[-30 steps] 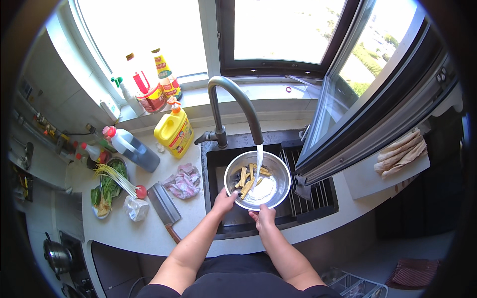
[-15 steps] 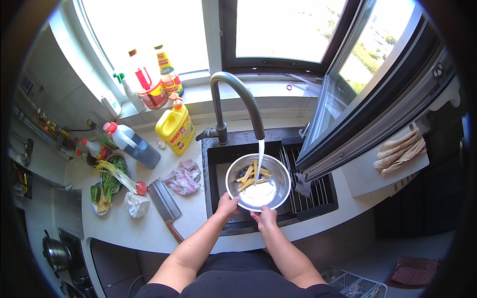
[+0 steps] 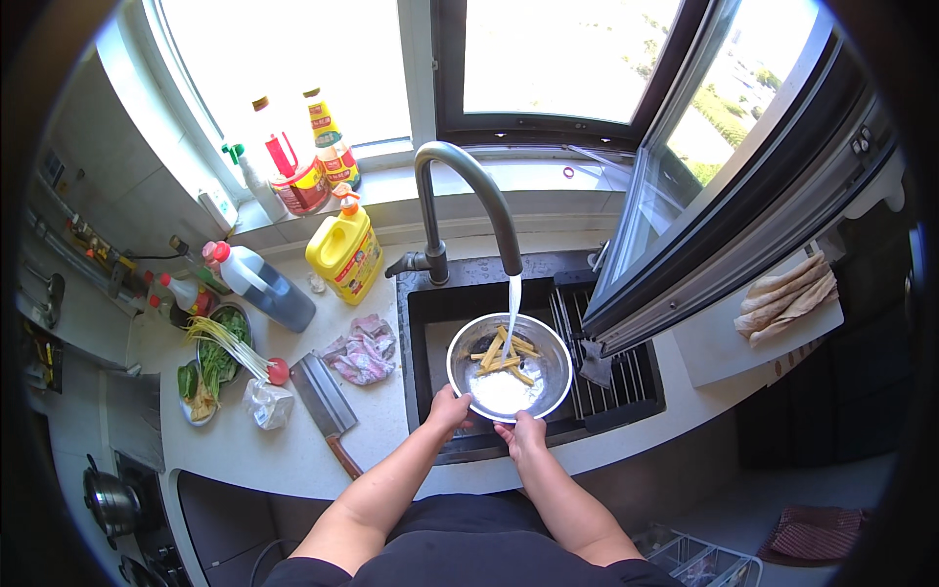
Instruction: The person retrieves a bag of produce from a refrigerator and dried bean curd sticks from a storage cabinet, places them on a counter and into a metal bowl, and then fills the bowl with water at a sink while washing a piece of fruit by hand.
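A view from above of a kitchen sink (image 3: 435, 323) set in a pale tabletop (image 3: 293, 445) under a bright window. Both hands grip a steel bowl (image 3: 510, 367) by its near rim, holding it over the sink: the left hand (image 3: 449, 409) clasps the rim at the lower left, the right hand (image 3: 520, 433) at the lower edge, fingers curled over the metal. A curved grey tap (image 3: 468, 196) arches above the bowl, and a stream of water (image 3: 511, 313) falls from its spout into the bowl. Inside the bowl lie pale yellow strips (image 3: 507, 354) of food and frothy white water. A dark rack (image 3: 611, 377) sits in the right part of the sink, just beside the bowl.

On the tabletop left of the sink lie a crumpled pink cloth (image 3: 362, 350), a cleaver (image 3: 328, 406) with a wooden handle, a plate of greens (image 3: 210, 367) and a small white bag (image 3: 266, 403). Further back stand a yellow jug (image 3: 344, 252) and a bottle of dark liquid (image 3: 262, 286) lying tilted. More bottles (image 3: 303, 161) stand on the window sill. At far right, folded cloths (image 3: 787, 293) rest on a white shelf.
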`<state>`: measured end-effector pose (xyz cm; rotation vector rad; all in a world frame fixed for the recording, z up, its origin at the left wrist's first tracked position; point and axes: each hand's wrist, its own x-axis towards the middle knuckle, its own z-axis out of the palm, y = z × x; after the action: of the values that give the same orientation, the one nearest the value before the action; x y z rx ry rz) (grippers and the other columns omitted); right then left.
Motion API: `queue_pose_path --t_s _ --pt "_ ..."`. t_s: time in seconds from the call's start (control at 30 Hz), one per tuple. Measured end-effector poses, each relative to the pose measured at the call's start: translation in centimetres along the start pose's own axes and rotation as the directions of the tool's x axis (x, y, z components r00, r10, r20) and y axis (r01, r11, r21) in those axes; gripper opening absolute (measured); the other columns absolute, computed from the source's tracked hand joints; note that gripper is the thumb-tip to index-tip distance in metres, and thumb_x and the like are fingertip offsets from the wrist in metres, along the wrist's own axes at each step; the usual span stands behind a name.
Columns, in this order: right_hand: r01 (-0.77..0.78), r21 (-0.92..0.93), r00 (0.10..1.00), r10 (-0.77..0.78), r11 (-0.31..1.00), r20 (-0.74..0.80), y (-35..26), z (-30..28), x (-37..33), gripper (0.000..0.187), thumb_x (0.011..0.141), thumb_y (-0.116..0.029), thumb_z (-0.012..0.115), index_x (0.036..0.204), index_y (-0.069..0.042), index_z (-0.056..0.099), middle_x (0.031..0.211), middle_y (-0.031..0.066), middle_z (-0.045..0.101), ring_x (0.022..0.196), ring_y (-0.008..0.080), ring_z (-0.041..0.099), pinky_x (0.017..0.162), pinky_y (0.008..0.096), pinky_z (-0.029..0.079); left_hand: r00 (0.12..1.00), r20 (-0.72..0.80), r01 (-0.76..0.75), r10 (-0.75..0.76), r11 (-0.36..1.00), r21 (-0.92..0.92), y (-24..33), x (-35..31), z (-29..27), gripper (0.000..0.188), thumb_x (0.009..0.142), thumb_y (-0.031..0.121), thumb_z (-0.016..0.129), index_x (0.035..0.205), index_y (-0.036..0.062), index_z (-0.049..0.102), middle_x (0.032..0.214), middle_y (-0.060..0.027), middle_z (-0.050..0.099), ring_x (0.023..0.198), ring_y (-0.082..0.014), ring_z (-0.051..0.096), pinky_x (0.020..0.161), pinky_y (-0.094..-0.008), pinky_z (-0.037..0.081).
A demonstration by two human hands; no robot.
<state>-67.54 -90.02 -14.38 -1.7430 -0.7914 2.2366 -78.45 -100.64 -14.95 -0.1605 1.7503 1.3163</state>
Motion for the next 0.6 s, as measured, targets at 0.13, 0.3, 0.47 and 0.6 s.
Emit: queue_pose_path --t_s 0.13,0.3,0.47,0.6 --pt "0.012 0.013 1.000 -0.012 1.000 0.008 0.1 0.0 -0.2 0.031 0.085 -0.004 0.039 0.113 0.009 0.038 0.087 0.0193 0.058 0.059 0.0248 0.061 0.043 0.0273 0.052 1.000 -0.002 -0.003 0.002 1.000 -0.026 -0.6 0.4 0.0 0.030 0.082 0.009 0.051 0.110 0.0005 0.048 0.092 -0.0118 0.060 0.071 -0.0199 0.062 0.054 -0.0346 0.054" --pt "0.003 -0.019 1.000 -0.003 1.000 -0.003 0.3 0.0 -0.4 0.031 0.084 -0.005 0.039 0.112 0.009 0.039 0.084 0.0186 0.058 0.058 0.0238 0.060 0.044 0.0282 0.051 0.999 -0.019 -0.051 0.049 0.993 -0.110 -1.3 0.3 0.0 0.028 0.081 0.007 0.052 0.107 -0.0011 0.049 0.087 -0.0119 0.060 0.066 -0.0191 0.061 0.050 -0.0329 0.053" --pt "0.031 -0.055 0.999 -0.031 0.998 -0.007 0.3 0.0 -0.6 0.026 0.084 -0.008 0.041 0.105 0.008 0.044 0.079 0.0166 0.058 0.057 0.0225 0.060 0.045 0.0285 0.050 0.989 -0.074 -0.138 0.127 0.977 -0.160 -2.3 0.5 0.1 0.019 0.081 0.007 0.054 0.097 -0.0014 0.051 0.074 -0.0095 0.059 0.057 -0.0168 0.058 0.046 -0.0302 0.049" --pt "0.048 -0.060 0.999 -0.047 0.997 0.007 0.6 0.0 -0.1 0.022 0.084 -0.008 0.043 0.099 0.006 0.047 0.076 0.0152 0.059 0.056 0.0218 0.060 0.045 0.0282 0.050 0.980 -0.106 -0.185 0.170 0.971 -0.153 -3.2 1.2 0.0 0.014 0.081 0.006 0.055 0.093 -0.0001 0.052 0.069 -0.0067 0.058 0.053 -0.0147 0.056 0.047 -0.0282 0.048"
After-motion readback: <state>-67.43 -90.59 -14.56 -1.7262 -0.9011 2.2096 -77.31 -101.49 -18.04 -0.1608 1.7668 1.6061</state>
